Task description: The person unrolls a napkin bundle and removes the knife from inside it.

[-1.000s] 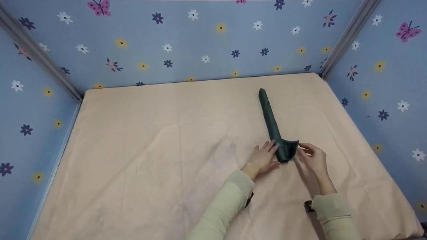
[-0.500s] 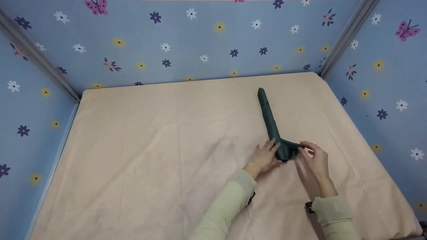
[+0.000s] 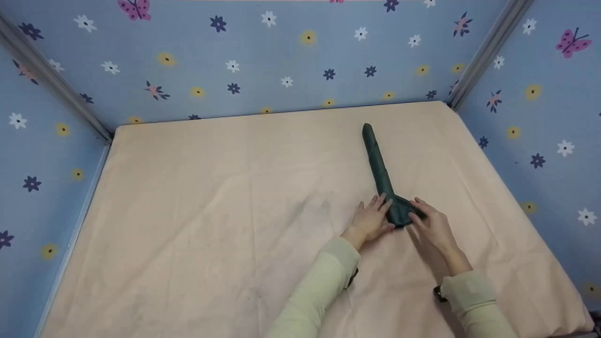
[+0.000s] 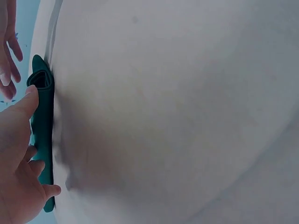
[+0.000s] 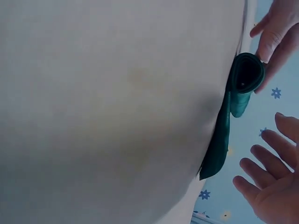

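A dark green sheet rolled into a long tube [image 3: 379,173] lies on the pale cloth, slanting away from me. At its near end a loose flap [image 3: 404,212] spreads to the right. My left hand [image 3: 368,223] rests along the roll's left side, fingers fairly straight; in the left wrist view its thumb is at the hollow end of the green roll [image 4: 44,112]. Over the flap's outer edge sits my right hand [image 3: 436,227]. In the right wrist view the right hand's fingers [image 5: 264,161] are spread beside the flap [image 5: 217,154], pinching nothing.
Peach cloth [image 3: 188,197] with faint creases covers the whole table. Blue panels [image 3: 281,51] with flower and butterfly prints stand behind it and on both sides. Grey posts [image 3: 490,51] mark the back corners.
The right hand drew the flap's edge outward to the right and flattened it, then shifted slightly left over it. My left hand stays on the roll.
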A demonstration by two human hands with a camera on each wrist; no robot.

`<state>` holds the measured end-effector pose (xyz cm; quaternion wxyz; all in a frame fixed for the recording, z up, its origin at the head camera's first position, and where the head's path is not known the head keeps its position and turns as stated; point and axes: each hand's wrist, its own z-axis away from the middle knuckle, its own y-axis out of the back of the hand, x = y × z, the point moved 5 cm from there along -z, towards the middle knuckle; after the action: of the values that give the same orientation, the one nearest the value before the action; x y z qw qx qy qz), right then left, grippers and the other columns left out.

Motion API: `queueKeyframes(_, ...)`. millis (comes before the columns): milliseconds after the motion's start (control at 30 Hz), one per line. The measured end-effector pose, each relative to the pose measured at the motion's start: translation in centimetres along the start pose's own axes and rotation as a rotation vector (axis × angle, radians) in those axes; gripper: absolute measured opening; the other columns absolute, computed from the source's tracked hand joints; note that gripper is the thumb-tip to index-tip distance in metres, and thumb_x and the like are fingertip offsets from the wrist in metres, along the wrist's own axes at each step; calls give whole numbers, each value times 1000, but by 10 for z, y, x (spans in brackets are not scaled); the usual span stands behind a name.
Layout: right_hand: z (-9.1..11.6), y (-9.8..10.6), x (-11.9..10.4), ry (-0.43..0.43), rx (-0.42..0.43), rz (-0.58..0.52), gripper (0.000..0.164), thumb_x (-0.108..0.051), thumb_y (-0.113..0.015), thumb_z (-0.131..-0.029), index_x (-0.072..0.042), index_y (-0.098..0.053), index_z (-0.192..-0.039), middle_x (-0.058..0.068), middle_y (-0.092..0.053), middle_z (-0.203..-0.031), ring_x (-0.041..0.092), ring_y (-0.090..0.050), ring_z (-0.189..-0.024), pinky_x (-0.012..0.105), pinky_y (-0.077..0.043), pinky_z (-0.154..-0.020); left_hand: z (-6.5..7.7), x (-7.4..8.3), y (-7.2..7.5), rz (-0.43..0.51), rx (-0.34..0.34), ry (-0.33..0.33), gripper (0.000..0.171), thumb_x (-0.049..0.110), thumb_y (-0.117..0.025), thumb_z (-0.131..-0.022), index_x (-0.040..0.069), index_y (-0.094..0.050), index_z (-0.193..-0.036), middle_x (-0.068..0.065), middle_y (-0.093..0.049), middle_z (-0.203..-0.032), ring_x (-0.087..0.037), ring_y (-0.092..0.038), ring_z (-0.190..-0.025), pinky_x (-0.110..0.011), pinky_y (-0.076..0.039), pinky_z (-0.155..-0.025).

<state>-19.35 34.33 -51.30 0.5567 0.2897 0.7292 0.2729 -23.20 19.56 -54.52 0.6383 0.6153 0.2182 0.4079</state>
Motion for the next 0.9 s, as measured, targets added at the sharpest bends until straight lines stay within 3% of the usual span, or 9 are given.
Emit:
queueKeyframes(233,-3,-9,8,-29,-203,91,43,-11,-52,-89,5,-42,-128,27,-33,-134,43,-28,-122,52,-25,-97,-2,0,1,-30,8,2,66,56,-34,-88,23,-17,-143,1,-14,-147,-14,-16,-132,-40,-27,-100)
queueKeyframes(467,-5,-18,14,-37,-348,178,46,-11,-46,-92,5,-34,-133,29,-24,-137,48,-19,-124,58,-18,-96,-2,8,5,-12,17,-32,65,54,-33,-88,22,-17,-143,0,-12,-147,-16,-14,-133,-41,-27,-100)
queueKeyframes(667,-2,-25,16,-31,-396,252,46,-11,-42,-94,5,-31,-134,29,-20,-139,48,-15,-125,62,-17,-94,-4,9,6,-10,3,-17,65,55,-30,-88,23,-16,-143,2,-10,-148,-15,-12,-133,-40,-26,-100)
queueKeyframes(900,1,-28,13,0,-381,342,45,-10,-41,-94,6,-31,-134,27,-23,-138,48,-19,-124,63,-20,-92,-8,9,3,43,12,9,64,55,-29,-89,23,-16,-143,3,-8,-148,-14,-10,-133,-41,-24,-101)
